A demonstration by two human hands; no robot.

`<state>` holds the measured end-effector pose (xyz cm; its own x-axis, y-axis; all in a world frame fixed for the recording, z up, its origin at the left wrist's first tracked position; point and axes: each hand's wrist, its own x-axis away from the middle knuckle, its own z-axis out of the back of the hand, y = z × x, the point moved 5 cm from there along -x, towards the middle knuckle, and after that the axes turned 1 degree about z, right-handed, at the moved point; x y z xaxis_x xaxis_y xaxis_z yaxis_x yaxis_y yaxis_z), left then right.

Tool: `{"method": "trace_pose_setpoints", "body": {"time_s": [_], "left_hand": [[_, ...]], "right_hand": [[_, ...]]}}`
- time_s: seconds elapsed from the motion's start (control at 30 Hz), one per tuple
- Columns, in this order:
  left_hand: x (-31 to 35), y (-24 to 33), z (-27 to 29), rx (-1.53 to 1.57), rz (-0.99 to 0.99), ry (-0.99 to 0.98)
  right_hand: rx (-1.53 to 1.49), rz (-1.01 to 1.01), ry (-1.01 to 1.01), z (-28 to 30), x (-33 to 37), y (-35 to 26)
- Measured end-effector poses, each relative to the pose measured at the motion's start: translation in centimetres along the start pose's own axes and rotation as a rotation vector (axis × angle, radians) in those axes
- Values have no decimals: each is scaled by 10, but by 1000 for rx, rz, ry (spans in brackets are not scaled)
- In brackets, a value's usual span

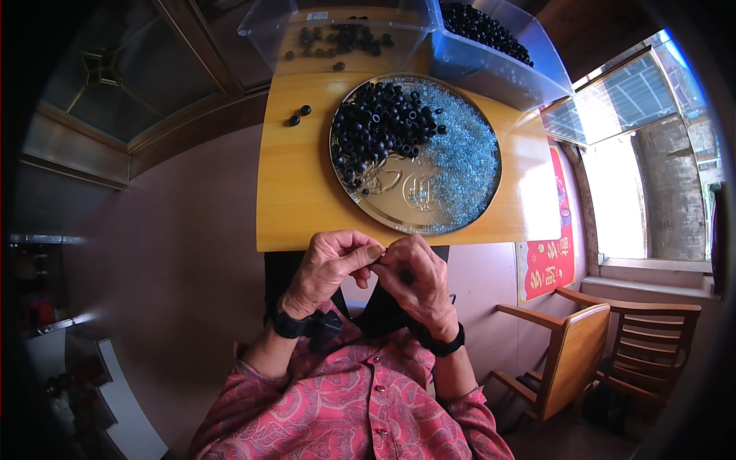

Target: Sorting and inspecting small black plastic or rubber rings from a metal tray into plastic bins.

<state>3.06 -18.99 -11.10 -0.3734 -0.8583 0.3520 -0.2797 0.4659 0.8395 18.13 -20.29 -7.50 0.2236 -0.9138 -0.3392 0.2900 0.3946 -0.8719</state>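
Just off the table's near edge, my left hand (337,264) and my right hand (418,280) meet, both closed, thumbs and fingertips pinched together. A tiny pale speck shows between the fingertips; what they pinch is too small to name. Among the curled fingers of my right hand is a dark round patch, either a black piece or a shadowed gap. Beyond my hands lies a round gold tray (395,195). Small black hollow pieces (376,123) are heaped on its left side, and tiny clear bluish beads (464,161) spread over its right.
The tray rests on a yellow wooden table (295,184), with two loose black balls (300,116) to its left. Behind stand a clear bin (494,73) full of black pieces and a clear tub (261,31) with scattered ones. Wooden chairs (571,360) stand at right, below a window.
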Motion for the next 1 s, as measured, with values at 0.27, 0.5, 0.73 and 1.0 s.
{"method": "trace_pose_setpoints", "body": {"time_s": [0.27,0.5,0.73,1.0], "left_hand": [[-6,6,21,-8,-45,-25],[-11,4,12,170,-42,3],[-13,-7,16,232,-62,54],[-12,-5,30,299,-103,65]], "right_hand": [[-242,-127,-19,13,7,1],[247,-5,102,17,-14,9],[428,-18,253,21,-9,13],[338,-210,376,39,11,28]]}}
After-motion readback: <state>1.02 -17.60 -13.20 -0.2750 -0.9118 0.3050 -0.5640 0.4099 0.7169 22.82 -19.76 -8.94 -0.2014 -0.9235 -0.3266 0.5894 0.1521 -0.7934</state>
